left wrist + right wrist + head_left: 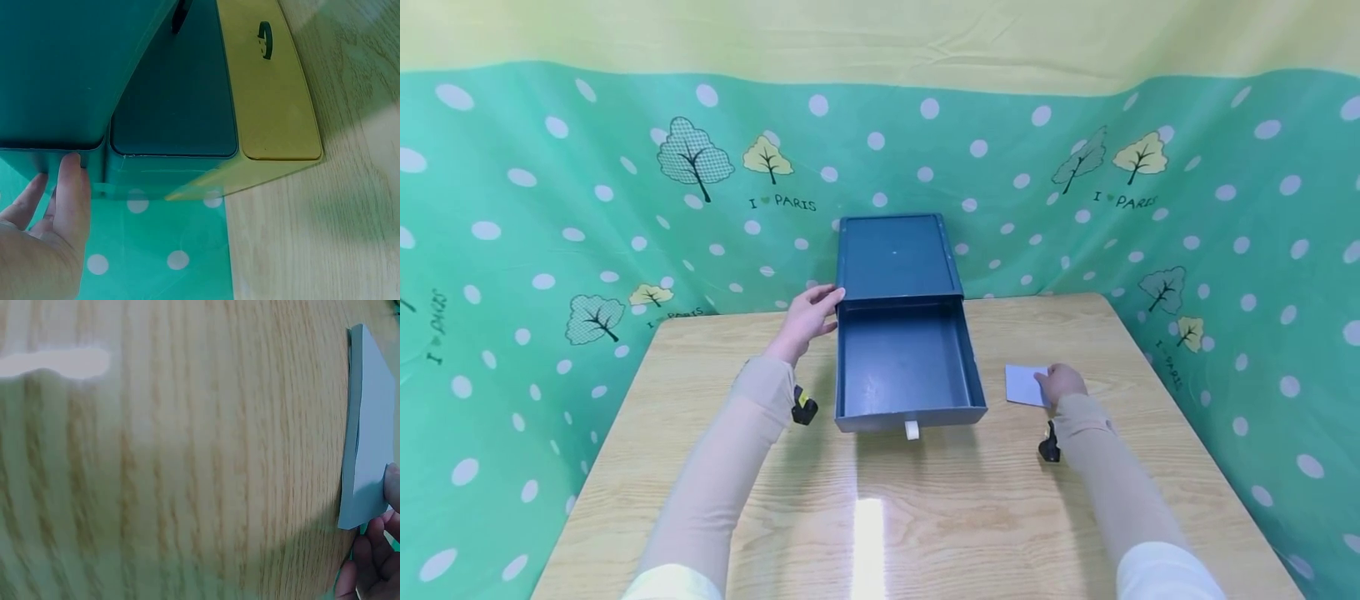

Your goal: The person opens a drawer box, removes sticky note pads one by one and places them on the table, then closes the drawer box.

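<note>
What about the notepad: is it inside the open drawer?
No, the right hand holds the notepad outside the drawer, to its right.
</note>
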Motion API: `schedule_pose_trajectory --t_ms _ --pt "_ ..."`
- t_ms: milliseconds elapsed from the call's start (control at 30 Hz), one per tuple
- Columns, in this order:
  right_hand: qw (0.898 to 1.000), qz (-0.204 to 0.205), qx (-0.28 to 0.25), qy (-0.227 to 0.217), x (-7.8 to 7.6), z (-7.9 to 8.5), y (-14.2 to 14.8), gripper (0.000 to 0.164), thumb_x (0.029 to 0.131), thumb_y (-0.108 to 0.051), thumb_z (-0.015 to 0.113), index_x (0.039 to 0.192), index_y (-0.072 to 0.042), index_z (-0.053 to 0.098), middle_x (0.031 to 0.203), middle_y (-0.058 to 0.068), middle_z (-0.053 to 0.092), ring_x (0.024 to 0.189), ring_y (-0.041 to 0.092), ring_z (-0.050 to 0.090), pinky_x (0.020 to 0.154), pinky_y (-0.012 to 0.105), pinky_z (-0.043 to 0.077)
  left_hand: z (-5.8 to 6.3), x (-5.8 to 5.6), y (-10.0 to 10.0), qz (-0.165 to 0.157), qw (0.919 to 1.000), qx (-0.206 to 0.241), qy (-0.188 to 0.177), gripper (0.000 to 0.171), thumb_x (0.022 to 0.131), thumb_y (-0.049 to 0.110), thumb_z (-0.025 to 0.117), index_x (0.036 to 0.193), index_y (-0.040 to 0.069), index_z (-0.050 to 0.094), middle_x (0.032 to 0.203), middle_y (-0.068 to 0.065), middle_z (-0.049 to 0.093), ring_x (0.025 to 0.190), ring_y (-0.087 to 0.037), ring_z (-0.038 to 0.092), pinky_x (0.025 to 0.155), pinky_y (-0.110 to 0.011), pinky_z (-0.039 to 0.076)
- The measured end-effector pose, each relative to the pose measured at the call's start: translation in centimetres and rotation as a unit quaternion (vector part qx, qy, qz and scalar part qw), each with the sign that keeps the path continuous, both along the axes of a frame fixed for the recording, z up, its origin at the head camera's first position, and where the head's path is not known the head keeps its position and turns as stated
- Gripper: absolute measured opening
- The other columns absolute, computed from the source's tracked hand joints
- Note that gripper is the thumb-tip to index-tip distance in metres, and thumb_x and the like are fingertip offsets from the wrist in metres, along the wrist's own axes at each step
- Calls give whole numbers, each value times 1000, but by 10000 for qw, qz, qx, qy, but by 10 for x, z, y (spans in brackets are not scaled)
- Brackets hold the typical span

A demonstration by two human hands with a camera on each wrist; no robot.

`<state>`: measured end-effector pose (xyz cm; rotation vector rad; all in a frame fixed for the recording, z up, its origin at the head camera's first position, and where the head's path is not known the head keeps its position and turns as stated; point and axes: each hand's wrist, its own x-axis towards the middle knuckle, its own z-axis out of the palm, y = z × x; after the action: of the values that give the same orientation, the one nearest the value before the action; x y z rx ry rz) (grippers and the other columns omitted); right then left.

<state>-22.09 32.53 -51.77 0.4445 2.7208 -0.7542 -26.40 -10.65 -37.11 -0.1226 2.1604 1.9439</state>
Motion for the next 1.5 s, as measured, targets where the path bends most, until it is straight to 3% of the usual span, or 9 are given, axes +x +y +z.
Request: schedule_pose_trajectory --t_ms 133,300,467,567,767,967,1033,1200,1500 --pt "9996 92 247 102 1 2 -4 46 100 -28 44 117 14 51 112 30 57 98 40 57 82 46 50 0 0 -1 32 10000 32 -9 59 95 33 57 145 8 37 144 -14 41 130 -32 44 102 -40 47" --pt "9985 187 493 172 2 5 -7 47 99 -27 44 116 16 51 111 32 58 98 41 58 85 47 50 -2 0 -2 3 10000 36 -3 60 95 33 56 145 7 37 145 -15 41 131 -32 43 103 -41 46" --pt "9981 198 516 261 -2 -2 -1 37 98 -27 46 83 6 54 75 16 56 71 28 55 63 36 47 -3 -2 -2 -24 10000 9 0 60 95 35 57 145 9 37 144 -13 42 130 -31 44 103 -40 47" --pt "9977 267 550 302 -4 -3 1 37 97 -27 47 71 -1 50 67 10 50 64 24 51 57 32 43 -4 -4 -2 -36 10000 35 21 60 95 35 57 145 8 37 144 -13 42 130 -31 44 103 -40 47" --pt "9976 308 586 226 -4 -2 1 39 98 -27 45 74 3 53 70 14 54 66 26 53 60 35 46 -3 -2 -2 -21 10000 -13 15 60 95 35 57 145 8 37 144 -13 42 130 -30 45 102 -40 47" --pt "9983 200 542 79 1 5 -5 45 100 -25 43 107 17 57 104 33 61 92 39 61 80 46 53 -4 -3 -2 -25 10000 12 -10 61 94 35 57 145 8 37 144 -14 41 131 -31 43 103 -40 46" --pt "9982 192 555 93 2 6 -7 44 100 -24 43 107 17 58 104 33 61 90 38 62 80 46 53 -4 -3 -2 -8 10000 9 0 61 94 35 58 145 8 37 144 -14 41 130 -31 44 103 -40 47" --pt "9974 161 658 243 3 7 -9 40 98 -24 46 90 13 60 83 24 62 74 31 59 68 42 52 -3 -2 -2 -9 10000 1 7 61 95 35 57 145 8 37 144 -14 41 130 -31 44 104 -41 46" --pt "9978 173 571 299 1 -3 -3 43 99 -24 44 105 16 56 101 32 61 94 42 61 81 49 53 -5 -3 -2 -2 10000 -11 -19 60 95 36 57 145 9 37 144 -13 42 130 -30 44 103 -40 47"
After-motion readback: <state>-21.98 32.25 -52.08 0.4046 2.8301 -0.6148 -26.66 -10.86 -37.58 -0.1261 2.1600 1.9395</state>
